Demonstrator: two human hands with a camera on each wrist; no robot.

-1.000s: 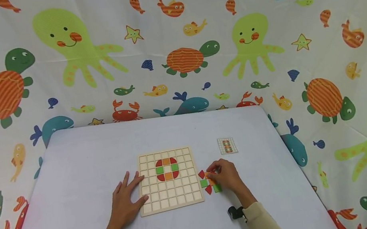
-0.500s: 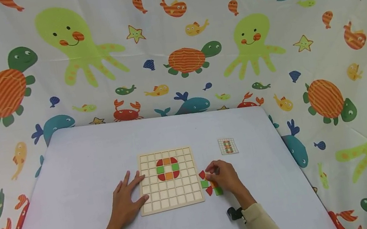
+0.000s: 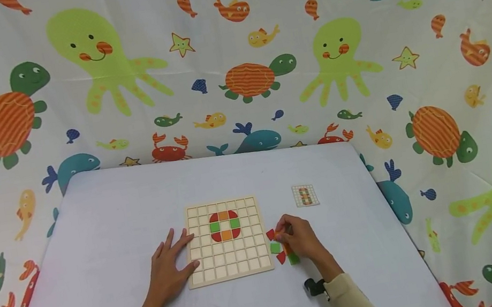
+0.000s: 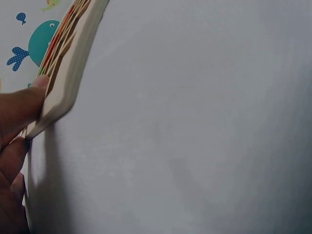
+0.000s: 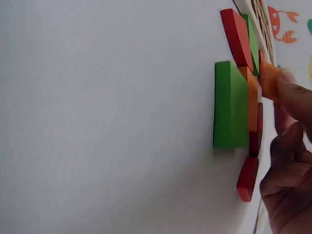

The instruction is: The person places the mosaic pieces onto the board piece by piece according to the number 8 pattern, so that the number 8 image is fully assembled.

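A wooden grid board (image 3: 232,274) lies flat on the table. Set into its cells is a ring of red corner tiles, orange tiles (image 3: 226,235) and green tiles (image 3: 215,227). My left hand (image 3: 168,275) rests at the board's left edge with spread fingers; its thumb (image 4: 40,84) touches the rim. To the right of the board, my right hand (image 3: 301,236) pinches an orange tile (image 5: 269,82) between thumb and fingers. Beneath and around it are loose pieces: a green tile (image 5: 231,105), red tiles (image 5: 237,36) and another orange tile (image 5: 251,100). The right hand partly hides this pile in the head view.
A small card (image 3: 305,195) printed with a grid and a coloured pattern lies beyond the right hand. The white-covered table (image 3: 90,217) ends in front of a cloth (image 3: 206,35) printed with sea animals.
My right hand has drawn slightly left, and the orange tile is lifted in its fingers. The loose green tiles have shifted a little. My left hand stays at the board.
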